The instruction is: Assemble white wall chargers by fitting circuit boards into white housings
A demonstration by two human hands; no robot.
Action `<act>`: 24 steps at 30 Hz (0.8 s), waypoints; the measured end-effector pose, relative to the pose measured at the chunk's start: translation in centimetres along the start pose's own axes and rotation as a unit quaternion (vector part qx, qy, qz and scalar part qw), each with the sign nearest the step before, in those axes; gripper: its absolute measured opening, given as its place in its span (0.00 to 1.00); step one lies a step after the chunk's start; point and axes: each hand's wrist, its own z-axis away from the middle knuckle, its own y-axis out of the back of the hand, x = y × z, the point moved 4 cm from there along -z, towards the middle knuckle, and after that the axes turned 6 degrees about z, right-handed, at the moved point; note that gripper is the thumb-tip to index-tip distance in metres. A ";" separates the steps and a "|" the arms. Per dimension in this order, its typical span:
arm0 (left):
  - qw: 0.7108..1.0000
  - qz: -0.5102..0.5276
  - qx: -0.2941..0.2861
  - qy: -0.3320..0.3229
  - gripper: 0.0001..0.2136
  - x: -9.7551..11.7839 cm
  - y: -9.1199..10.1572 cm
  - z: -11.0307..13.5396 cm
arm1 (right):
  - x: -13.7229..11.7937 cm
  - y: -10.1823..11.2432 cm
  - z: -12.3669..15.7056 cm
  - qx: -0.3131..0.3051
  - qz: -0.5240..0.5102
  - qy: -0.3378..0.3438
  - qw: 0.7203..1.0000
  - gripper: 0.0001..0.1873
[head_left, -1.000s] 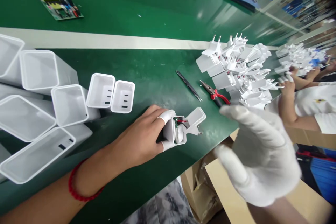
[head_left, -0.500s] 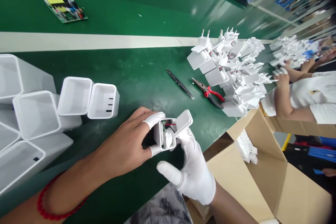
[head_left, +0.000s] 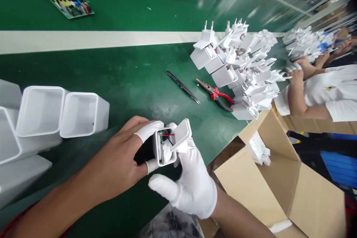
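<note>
My left hand (head_left: 119, 160), bare with white finger cots on thumb and forefinger, grips a white charger housing (head_left: 161, 148) whose open end shows a circuit board and red and black wires. My right hand (head_left: 192, 182), in a white glove, holds the plug cap (head_left: 182, 135) that hangs on those wires, tilted up beside the housing's opening. Both hands meet low over the green table (head_left: 134, 78), near its front edge.
Empty white housings (head_left: 64, 113) stand at the left. Black tweezers (head_left: 182, 86) and red-handled pliers (head_left: 216, 94) lie beside a heap of white chargers (head_left: 237, 67). An open cardboard box (head_left: 279, 189) sits at the lower right. A co-worker's arm (head_left: 295, 93) rests right. A circuit board (head_left: 69, 2) lies far left.
My gloved right hand came down from mid-air to the charger and took hold of its plug cap. The view shifted, so the empty housings slid left.
</note>
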 end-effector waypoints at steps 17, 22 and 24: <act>0.998 -0.004 -0.059 0.008 0.19 1.0 0.3 -0.2 | 1.2 1.9 -2.3 0.072 -0.081 0.128 0.986 0.33; 0.998 0.023 -0.063 0.002 0.19 1.1 0.4 -0.2 | 1.2 2.0 -2.5 0.089 -0.068 0.195 0.974 0.36; 0.998 0.024 -0.065 0.004 0.18 1.0 0.3 -0.3 | 1.5 2.2 -2.8 0.080 -0.077 0.201 0.973 0.32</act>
